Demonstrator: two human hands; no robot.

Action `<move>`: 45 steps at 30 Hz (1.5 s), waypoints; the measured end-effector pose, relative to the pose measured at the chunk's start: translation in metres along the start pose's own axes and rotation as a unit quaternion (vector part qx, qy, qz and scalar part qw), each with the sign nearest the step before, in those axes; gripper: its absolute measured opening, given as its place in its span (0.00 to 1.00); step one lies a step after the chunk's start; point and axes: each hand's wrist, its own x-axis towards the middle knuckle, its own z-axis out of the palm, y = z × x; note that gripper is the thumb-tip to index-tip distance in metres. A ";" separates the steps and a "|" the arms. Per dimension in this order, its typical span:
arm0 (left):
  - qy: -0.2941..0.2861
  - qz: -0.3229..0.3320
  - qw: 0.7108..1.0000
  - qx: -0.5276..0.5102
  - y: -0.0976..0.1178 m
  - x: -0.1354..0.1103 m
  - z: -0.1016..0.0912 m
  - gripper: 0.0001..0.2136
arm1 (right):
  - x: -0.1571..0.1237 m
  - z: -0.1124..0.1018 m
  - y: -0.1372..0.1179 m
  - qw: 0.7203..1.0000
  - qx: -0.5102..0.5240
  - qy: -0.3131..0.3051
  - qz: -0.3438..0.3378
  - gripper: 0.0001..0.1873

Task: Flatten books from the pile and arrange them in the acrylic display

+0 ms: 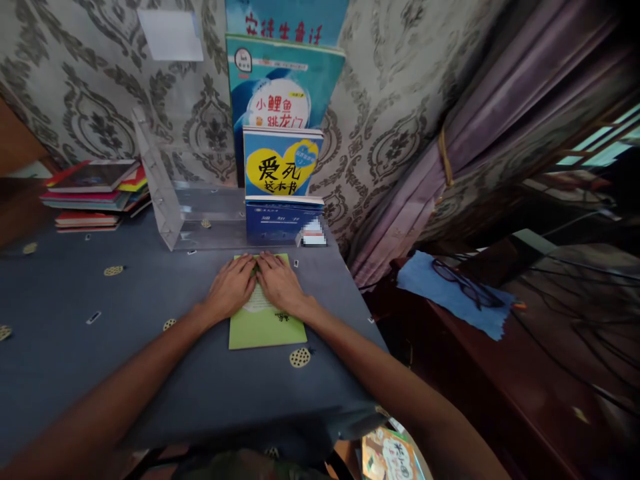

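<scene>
A thin light-green book (265, 333) lies flat on the patterned grey-blue tablecloth (150, 373), with a pale printed patch and small dark writing on its face. Both hands rest side by side over its far half. My left hand (233, 285) lies flat at the upper left, fingers stretched toward the far edge. Mirroring it, my right hand (281, 283) is flat at the upper right, with its fingertips close to the left ones. The hands hide the upper part of the book. Neither hand is wrapped round anything.
Behind the book stands a clear stepped rack (159, 190) holding a yellow-and-blue book (280, 167), a teal book (320, 73) and a dark blue booklet (270, 230). Stacked books (95, 183) lie left. Glasses (470, 285) rest on a blue cloth (425, 280) at right, near cables.
</scene>
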 end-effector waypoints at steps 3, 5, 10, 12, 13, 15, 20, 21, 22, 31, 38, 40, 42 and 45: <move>-0.003 -0.004 1.000 -0.009 0.001 -0.002 0.000 0.20 | -0.002 0.000 0.004 1.000 0.021 0.008 0.015 0.25; -0.007 -0.007 1.000 -0.008 0.002 -0.002 -0.001 0.20 | -0.005 -0.002 0.009 0.999 0.024 0.016 0.030 0.26; -0.011 -0.026 1.000 0.008 0.006 -0.004 -0.002 0.20 | -0.013 -0.004 0.029 0.995 0.024 0.046 0.080 0.24; -0.009 -0.029 0.999 0.014 0.006 -0.004 -0.001 0.20 | -0.016 -0.005 0.035 0.995 0.027 0.039 0.086 0.25; -0.010 -0.030 0.999 0.015 0.006 -0.004 -0.001 0.20 | -0.016 -0.006 0.037 0.995 0.027 0.035 0.087 0.25; -0.015 -0.034 0.999 0.016 0.006 -0.004 -0.001 0.20 | -0.017 -0.007 0.038 0.995 0.026 0.031 0.087 0.25; -0.010 -0.031 0.999 0.014 0.004 -0.004 -0.001 0.21 | -0.017 -0.007 0.037 0.995 0.028 0.031 0.088 0.25; -0.009 -0.030 0.999 0.013 0.004 -0.004 -0.001 0.21 | -0.018 -0.007 0.037 0.995 0.030 0.032 0.088 0.25; -0.009 -0.029 0.999 0.011 0.003 -0.004 -0.001 0.21 | -0.019 -0.006 0.038 0.995 0.032 0.033 0.087 0.25; -0.030 -0.029 0.999 0.007 0.005 -0.004 -0.008 0.21 | -0.032 -0.005 0.050 0.996 0.050 0.047 0.064 0.23; -0.053 0.021 0.998 0.017 0.007 0.000 -0.012 0.22 | -0.030 -0.007 0.049 0.995 0.060 0.045 0.062 0.22; -0.078 0.055 0.995 0.009 0.005 0.004 -0.012 0.23 | -0.030 -0.007 0.049 0.995 0.062 0.046 0.060 0.22; -0.099 0.081 0.992 -0.001 0.004 0.006 -0.012 0.23 | -0.030 -0.007 0.050 0.995 0.064 0.045 0.061 0.22; -0.119 0.108 0.987 -0.013 0.007 0.006 -0.012 0.24 | -0.029 -0.007 0.052 0.995 0.069 0.048 0.057 0.21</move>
